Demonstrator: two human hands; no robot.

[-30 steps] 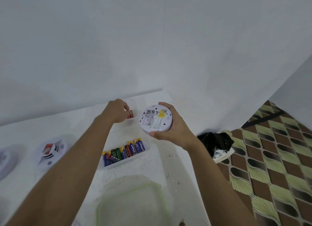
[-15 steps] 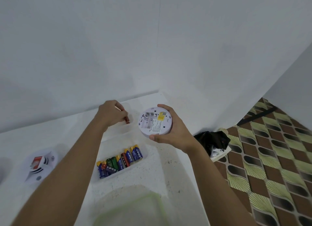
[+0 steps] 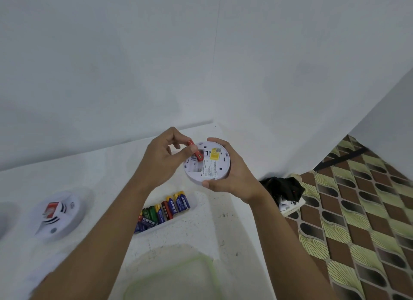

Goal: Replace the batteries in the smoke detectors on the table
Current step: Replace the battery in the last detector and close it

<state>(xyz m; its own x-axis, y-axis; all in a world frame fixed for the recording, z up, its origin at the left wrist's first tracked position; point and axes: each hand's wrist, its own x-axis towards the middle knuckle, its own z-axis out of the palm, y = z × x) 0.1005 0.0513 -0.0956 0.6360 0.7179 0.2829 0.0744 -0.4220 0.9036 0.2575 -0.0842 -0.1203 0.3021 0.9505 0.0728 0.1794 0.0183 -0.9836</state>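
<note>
From the head camera: the right hand (image 3: 232, 176) is curled round the edge of the round white plastic smoke detector (image 3: 207, 165); it holds it up above the white bench (image 3: 223, 221), back side up, I think so the battery slot is easy to see and reach. The left hand (image 3: 161, 158) pinches a small red battery (image 3: 195, 153) between thumb and fingertips; the battery is tilted over the open slot, likely so one end goes in first; I cannot tell if it is in yet. A small clear tray of blue, green and red batteries (image 3: 165, 210) lies on the bench just below the hands, close by for an easy grab. A second round white smoke detector with a red sticker (image 3: 58, 214) lies well apart on the left; it may be waiting its turn.
</note>
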